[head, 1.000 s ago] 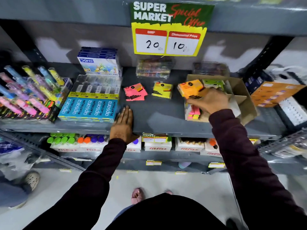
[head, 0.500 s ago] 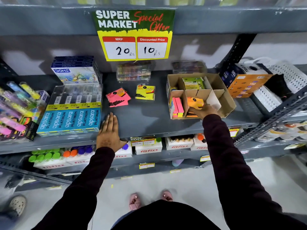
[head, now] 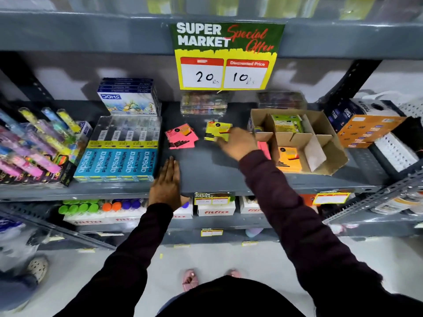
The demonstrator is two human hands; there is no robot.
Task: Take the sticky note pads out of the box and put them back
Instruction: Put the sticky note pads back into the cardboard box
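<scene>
a grey metal shelf [head: 217, 170] carries the goods, with a green and yellow price sign [head: 225, 56] hanging from the shelf above. at its left sits a stack of blue pencil packs [head: 119, 156]. on the right stands an open brown cardboard box with dividers [head: 320, 154]; an orange sticky note pad [head: 288, 159] lies in its near compartment, a green pad [head: 287, 123] in the far one, and a pink pad [head: 264, 148] shows at the box's left side, partly hidden by the sleeve. on the bare shelf left of the box lie loose pink sticky note pads [head: 182, 138] and a yellow sticky note pad [head: 216, 131]. the right hand [head: 239, 141] reaches over the yellow pad, fingers [head: 223, 143] touching its near edge; blur hides whether they grip it. the left hand [head: 167, 186] lies flat on the shelf edge, fingers straight and together, holding nothing.
</scene>
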